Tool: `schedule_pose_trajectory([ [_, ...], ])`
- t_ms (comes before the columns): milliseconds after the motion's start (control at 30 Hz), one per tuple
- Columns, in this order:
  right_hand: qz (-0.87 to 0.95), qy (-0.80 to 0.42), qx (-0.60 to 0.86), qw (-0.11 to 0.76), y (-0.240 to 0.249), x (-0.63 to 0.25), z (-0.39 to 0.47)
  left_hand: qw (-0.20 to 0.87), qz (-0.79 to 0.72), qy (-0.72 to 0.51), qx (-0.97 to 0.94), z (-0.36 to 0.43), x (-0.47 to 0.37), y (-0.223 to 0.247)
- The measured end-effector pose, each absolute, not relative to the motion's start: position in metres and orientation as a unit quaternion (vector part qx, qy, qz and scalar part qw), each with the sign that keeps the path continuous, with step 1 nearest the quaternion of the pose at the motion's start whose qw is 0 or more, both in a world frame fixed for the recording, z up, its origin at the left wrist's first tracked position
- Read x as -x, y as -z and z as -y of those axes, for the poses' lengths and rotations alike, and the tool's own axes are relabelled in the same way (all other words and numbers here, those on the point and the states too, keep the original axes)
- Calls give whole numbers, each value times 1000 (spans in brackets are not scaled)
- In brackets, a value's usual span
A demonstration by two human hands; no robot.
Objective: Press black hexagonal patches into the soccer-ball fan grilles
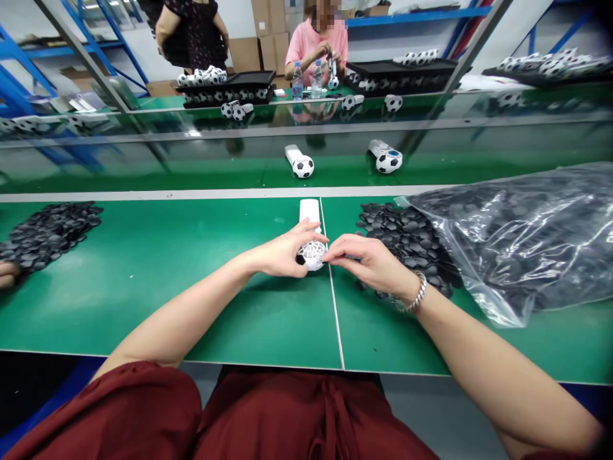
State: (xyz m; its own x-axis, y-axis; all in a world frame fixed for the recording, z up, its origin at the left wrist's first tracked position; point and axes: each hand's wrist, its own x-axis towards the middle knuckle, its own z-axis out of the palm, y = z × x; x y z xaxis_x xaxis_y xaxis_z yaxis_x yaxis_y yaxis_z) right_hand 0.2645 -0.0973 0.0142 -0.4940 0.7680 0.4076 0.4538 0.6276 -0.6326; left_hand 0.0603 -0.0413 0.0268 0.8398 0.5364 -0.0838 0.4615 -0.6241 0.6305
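On grn bench, L hand curled round wht ball unit; R hand pinched alongside, contents unclear.

On the green bench are carried: one white ball-ended device; one left heap and one right heap of black pieces; one clear plastic bag.

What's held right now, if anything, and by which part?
The left hand holds the white device by its round, latticed end. The right hand is at that end's right side; whether it holds anything can't be told.
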Motion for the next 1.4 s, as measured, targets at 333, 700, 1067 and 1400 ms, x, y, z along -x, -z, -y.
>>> schedule_pose_trajectory([
  [333,766,-267,436,390,-1,-254,98,349,-286,-133,-882,48,-69,-19],
  [700,724,-334,482,363,4,-252,91,382,-285,-182,-860,50,-72,-15],
  [1067,767,-194,599,125,-6,-294,82,366,-323,-182,-854,49,-73,-10],
  [1400,778,-227,554,190,-15,-283,89,354,-415,-155,-824,46,-69,-17],
])
